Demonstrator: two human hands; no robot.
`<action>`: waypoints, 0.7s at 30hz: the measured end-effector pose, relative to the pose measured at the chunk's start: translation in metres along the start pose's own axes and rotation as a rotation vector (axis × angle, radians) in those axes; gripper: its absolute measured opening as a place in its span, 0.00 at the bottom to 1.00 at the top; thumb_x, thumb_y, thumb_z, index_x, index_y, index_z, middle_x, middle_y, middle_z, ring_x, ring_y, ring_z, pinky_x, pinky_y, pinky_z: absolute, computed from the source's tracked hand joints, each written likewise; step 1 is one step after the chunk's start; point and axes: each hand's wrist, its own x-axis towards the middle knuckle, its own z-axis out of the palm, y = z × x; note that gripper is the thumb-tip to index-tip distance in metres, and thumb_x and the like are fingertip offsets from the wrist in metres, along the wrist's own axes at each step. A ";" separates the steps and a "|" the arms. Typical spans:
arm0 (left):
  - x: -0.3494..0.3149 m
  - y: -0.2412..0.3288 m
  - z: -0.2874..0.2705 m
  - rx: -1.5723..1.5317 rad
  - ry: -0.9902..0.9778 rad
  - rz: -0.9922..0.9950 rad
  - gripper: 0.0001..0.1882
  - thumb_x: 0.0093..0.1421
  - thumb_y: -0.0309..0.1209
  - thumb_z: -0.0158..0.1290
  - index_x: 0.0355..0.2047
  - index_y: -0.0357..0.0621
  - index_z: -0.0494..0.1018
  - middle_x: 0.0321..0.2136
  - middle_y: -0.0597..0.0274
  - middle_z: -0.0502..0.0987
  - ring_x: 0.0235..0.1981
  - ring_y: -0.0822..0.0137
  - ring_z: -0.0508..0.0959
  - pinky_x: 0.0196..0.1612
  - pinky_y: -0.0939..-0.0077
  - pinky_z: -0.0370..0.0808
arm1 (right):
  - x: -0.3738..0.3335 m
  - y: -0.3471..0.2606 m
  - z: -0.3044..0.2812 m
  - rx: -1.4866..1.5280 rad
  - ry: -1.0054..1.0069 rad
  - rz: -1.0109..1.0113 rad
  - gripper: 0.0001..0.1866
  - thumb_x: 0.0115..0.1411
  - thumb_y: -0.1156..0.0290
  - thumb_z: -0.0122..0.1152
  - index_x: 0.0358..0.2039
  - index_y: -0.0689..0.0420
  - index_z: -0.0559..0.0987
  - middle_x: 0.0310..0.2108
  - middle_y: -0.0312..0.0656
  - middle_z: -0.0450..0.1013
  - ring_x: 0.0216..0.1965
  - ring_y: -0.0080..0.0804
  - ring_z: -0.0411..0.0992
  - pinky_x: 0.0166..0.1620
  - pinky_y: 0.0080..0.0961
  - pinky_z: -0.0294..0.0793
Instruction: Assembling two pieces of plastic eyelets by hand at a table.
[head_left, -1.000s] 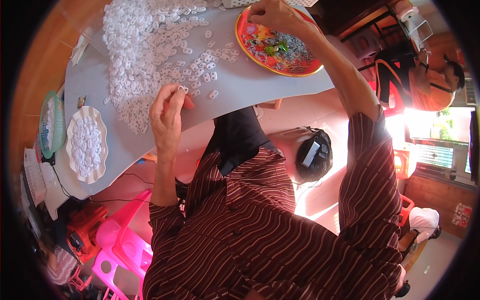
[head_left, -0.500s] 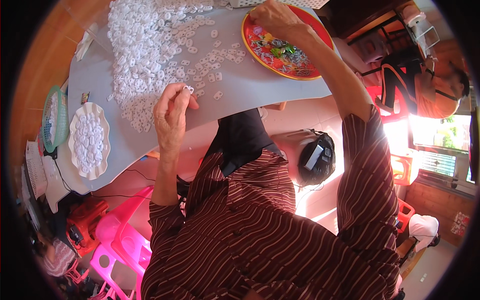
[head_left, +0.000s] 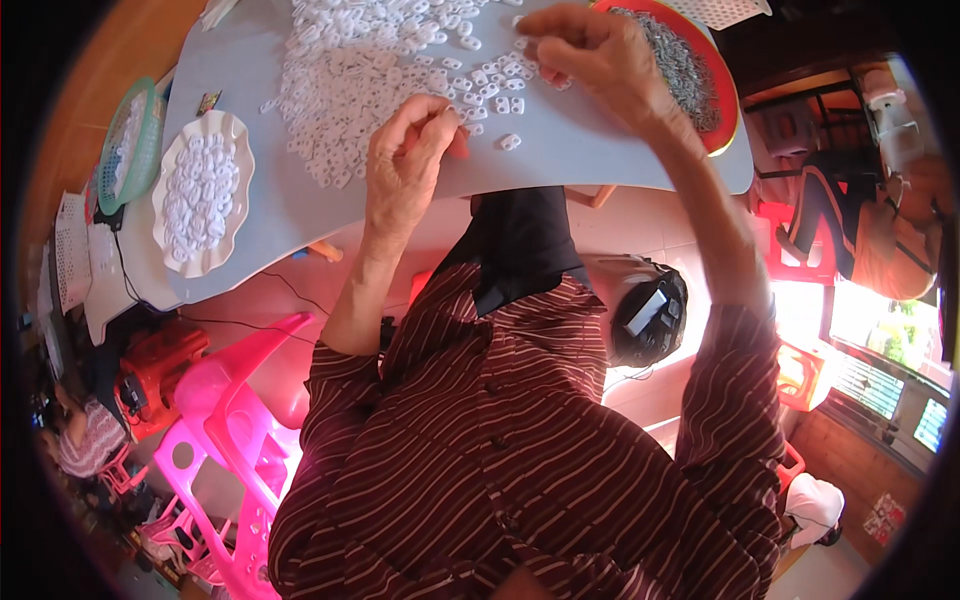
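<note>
My left hand [head_left: 408, 150] is above the table's near edge, thumb and fingertips pinched on a small white plastic piece, mostly hidden by the fingers. Many flat oval white plastic pieces [head_left: 350, 110] with holes lie heaped beyond it, a few scattered singly to its right. My right hand [head_left: 600, 62] hovers between those scattered pieces and a round red tray [head_left: 733, 105] with a yellow rim. Its fingers are drawn together; what is in them, if anything, I cannot make out. Small grey metal pieces [head_left: 680, 70] cover the tray's bottom.
Left on the grey table [head_left: 270, 215] stand a scalloped white dish [head_left: 236, 190] of white pieces and a green basket [head_left: 150, 140]. A pink plastic chair [head_left: 215, 400] is below left. A black bag [head_left: 650, 320] is beneath the table's right side. Other people sit at both sides.
My right hand has come out of the red tray and moved left, nearer my left hand. The view has shifted, so the tray and dish appear farther right. My left hand keeps its pinch.
</note>
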 end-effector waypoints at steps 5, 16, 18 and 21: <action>0.002 0.003 0.005 -0.037 -0.060 0.037 0.07 0.58 0.29 0.48 0.30 0.38 0.71 0.18 0.67 0.72 0.22 0.80 0.68 0.27 0.85 0.64 | -0.026 0.018 0.037 0.556 -0.091 0.209 0.10 0.57 0.69 0.59 0.36 0.62 0.78 0.25 0.35 0.73 0.25 0.17 0.68 0.29 0.15 0.69; 0.006 0.009 0.024 -0.041 -0.031 0.051 0.06 0.59 0.29 0.48 0.30 0.38 0.71 0.17 0.68 0.72 0.21 0.80 0.70 0.26 0.86 0.66 | -0.035 0.025 0.052 0.643 0.024 0.120 0.08 0.58 0.73 0.58 0.38 0.59 0.78 0.28 0.31 0.74 0.29 0.15 0.68 0.35 0.13 0.70; 0.008 0.007 0.026 -0.059 -0.006 0.061 0.06 0.58 0.28 0.48 0.29 0.38 0.71 0.17 0.69 0.72 0.21 0.80 0.70 0.25 0.86 0.66 | -0.035 0.025 0.053 0.657 0.034 0.114 0.08 0.58 0.73 0.57 0.38 0.59 0.78 0.28 0.31 0.74 0.29 0.15 0.69 0.36 0.13 0.70; 0.008 0.003 0.024 -0.025 -0.020 0.072 0.05 0.58 0.28 0.48 0.29 0.38 0.71 0.17 0.69 0.72 0.21 0.81 0.71 0.25 0.86 0.66 | -0.036 0.027 0.054 0.697 0.073 0.127 0.08 0.58 0.73 0.58 0.37 0.60 0.78 0.28 0.31 0.74 0.29 0.15 0.69 0.35 0.14 0.70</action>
